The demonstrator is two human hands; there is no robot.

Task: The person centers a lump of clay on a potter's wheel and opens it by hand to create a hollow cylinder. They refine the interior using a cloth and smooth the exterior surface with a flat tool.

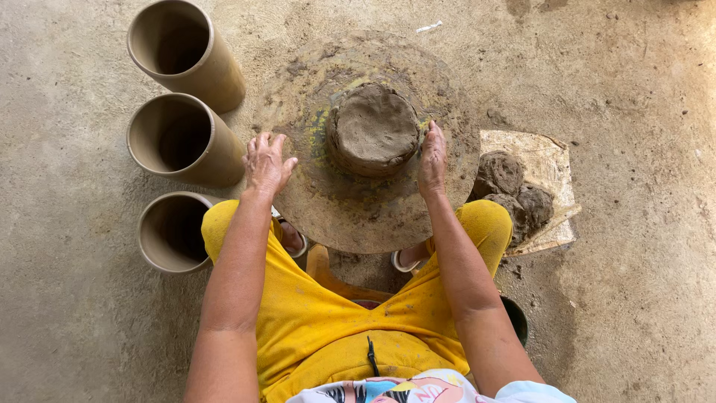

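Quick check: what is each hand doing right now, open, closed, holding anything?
Left hand: open, fingers spread, resting on the edge of the round wheel, holding nothing.
Right hand: open, flat beside the clay lump, holding nothing.

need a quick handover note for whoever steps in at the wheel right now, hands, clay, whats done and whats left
Left hand: open, resting flat on the left rim of the wheel, holding nothing.
Right hand: open, edge-on against the right side of the clay lump.
Clay lump sits at the wheel's centre, squat and rough, not shaped yet.
Three finished cylinders stand on the floor to the left.
Spare clay balls lie on a sheet to the right.
Done: lump placed. Left: all the shaping.
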